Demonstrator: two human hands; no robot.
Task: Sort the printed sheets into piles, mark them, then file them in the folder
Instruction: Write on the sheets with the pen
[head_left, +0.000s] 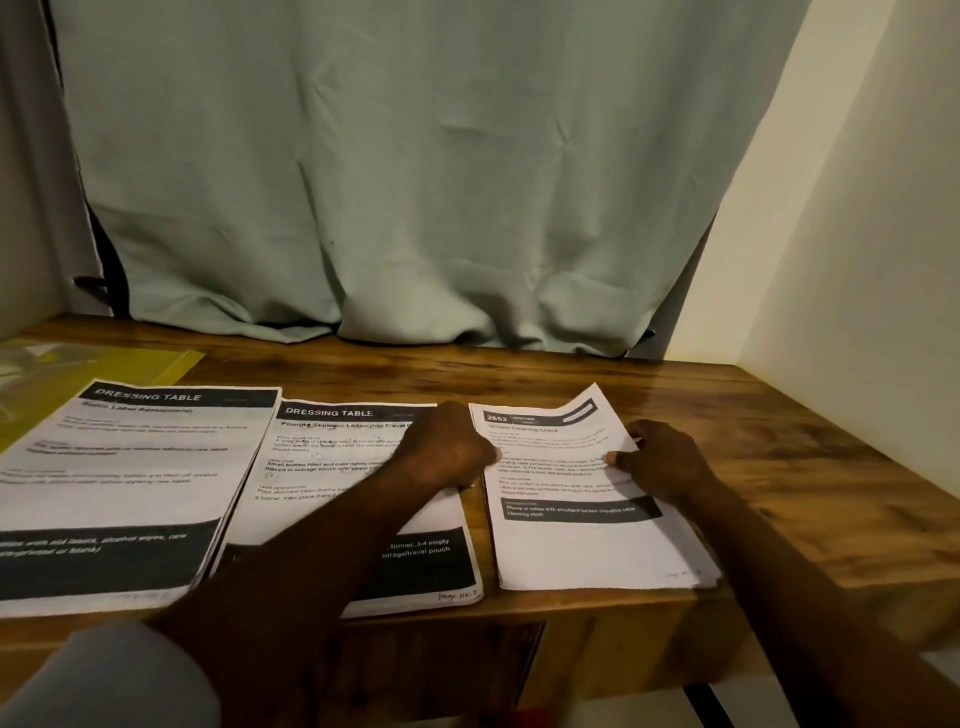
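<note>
Right pile (587, 540) points away, header far (leaning left); right hand (660, 457) pinches it, left hand (449, 447) curled.

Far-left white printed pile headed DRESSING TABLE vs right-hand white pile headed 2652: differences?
The far-left white printed pile has a broad black block across its bottom; the right-hand white pile has only a narrow dark bar mid-page. The far-left pile lies flat, untouched; the right-hand pile's top sheet curls up at its far corner, pinched by the right hand. Both lie on the brown wooden table.
</note>
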